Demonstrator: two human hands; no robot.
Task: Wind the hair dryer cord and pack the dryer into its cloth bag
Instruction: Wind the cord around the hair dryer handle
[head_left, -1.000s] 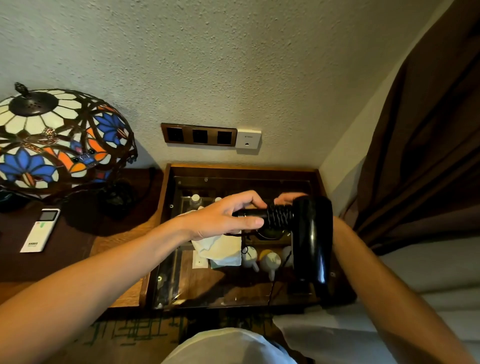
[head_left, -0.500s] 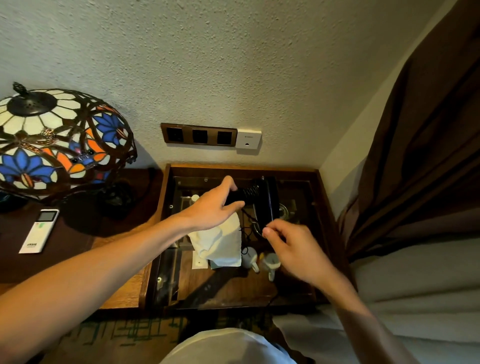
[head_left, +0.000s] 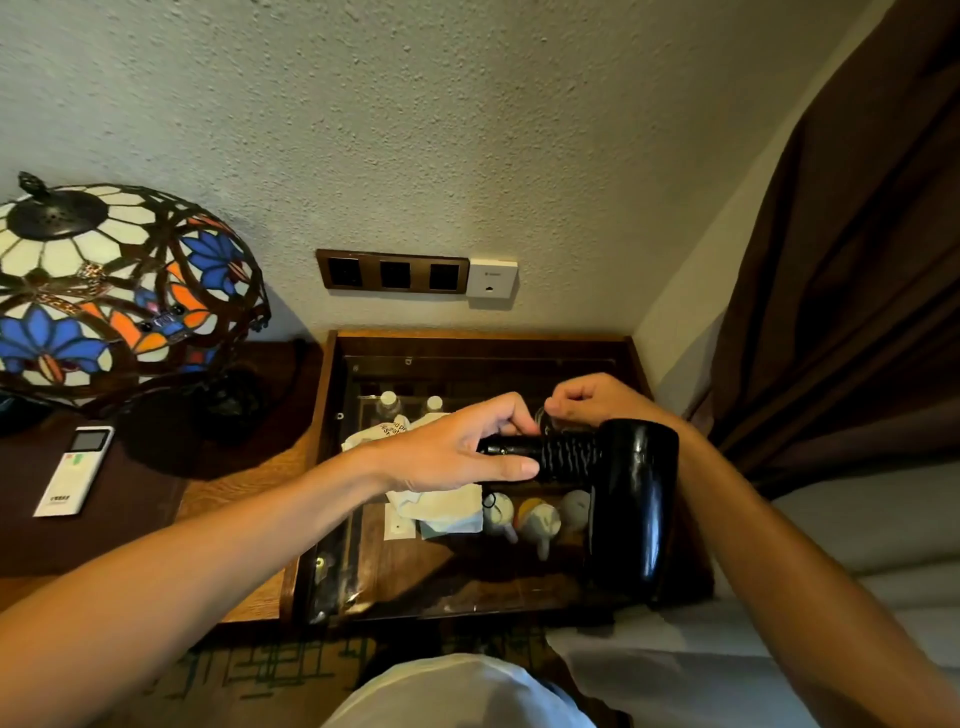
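Observation:
I hold a black hair dryer (head_left: 634, 499) over a glass-topped wooden case. Its handle lies level, with black cord (head_left: 569, 457) coiled round it. My left hand (head_left: 467, 447) grips the handle's left end. My right hand (head_left: 592, 400) is behind the handle, fingers pinched on a loop of the cord. The dryer's body points down at the right. A white cloth bag (head_left: 441, 506) lies crumpled on the glass below my left hand.
The wooden case (head_left: 519, 340) shows bottles and cups under its glass. A stained-glass lamp (head_left: 104, 291) and a white remote (head_left: 72, 470) stand on the table at left. Wall sockets (head_left: 395, 273) are behind. A brown curtain (head_left: 857, 260) and a bed lie to the right.
My right hand went from in front of the dryer, round to behind the handle with the cord. The dryer turned, so its body faces me and points down again.

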